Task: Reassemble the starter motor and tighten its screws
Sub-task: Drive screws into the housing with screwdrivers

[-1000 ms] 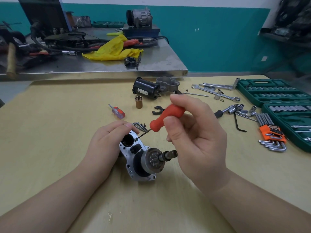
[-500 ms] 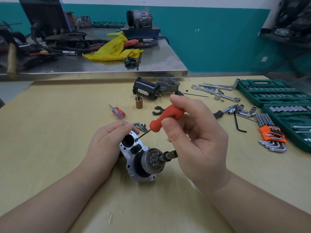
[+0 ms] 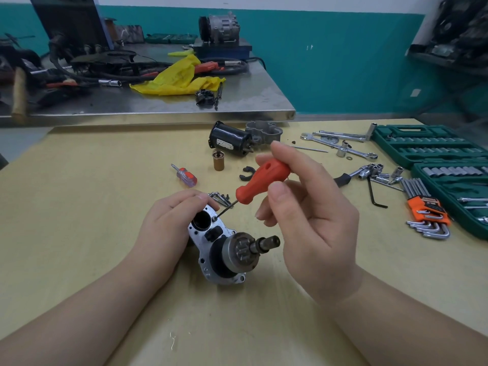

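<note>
On the table (image 3: 79,207), the left hand (image 3: 171,223) gripped the starter motor (image 3: 224,247), seemingly heavy, rigid metal best held by its housing, while the right hand (image 3: 303,207) fingers pinched the screwdriver (image 3: 260,180) on a screw (image 3: 214,218).

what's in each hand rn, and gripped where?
Right hand: red-handled screwdriver, pinched by its handle, tip on a housing screw. Left hand: steadies the starter motor housing, gripping its upper left edge.

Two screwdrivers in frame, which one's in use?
The all-orange-handled screwdriver in the right hand, tip on a housing screw. The small clear-and-orange one lies untouched.
</note>
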